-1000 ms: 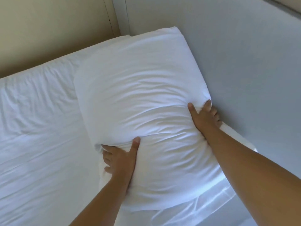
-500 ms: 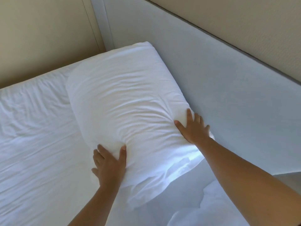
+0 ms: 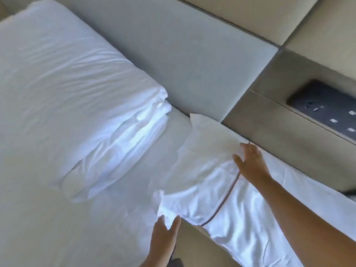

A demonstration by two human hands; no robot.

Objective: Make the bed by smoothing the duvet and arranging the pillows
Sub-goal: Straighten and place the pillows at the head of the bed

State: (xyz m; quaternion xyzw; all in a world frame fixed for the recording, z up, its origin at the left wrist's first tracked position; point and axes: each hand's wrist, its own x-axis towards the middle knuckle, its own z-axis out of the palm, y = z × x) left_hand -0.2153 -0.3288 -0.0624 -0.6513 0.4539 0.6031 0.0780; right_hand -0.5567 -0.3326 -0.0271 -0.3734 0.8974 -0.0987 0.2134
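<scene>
A plump white pillow lies at the left against the grey headboard, its open case end bunched toward the middle. A second white pillow, flatter and crumpled, lies at the right edge of the bed with a thin dark seam across it. My right hand rests flat on the far side of this second pillow, fingers spread. My left hand touches its near corner with fingers apart. The white bedding covers the mattress below.
A beige bedside ledge runs along the right of the bed. A dark control panel with small switches is set into it. The beige wall rises behind the headboard.
Both hands have left the first pillow, which now lies by the headboard. The view has swung right, and my hands are now on a second pillow at the bed's right edge.
</scene>
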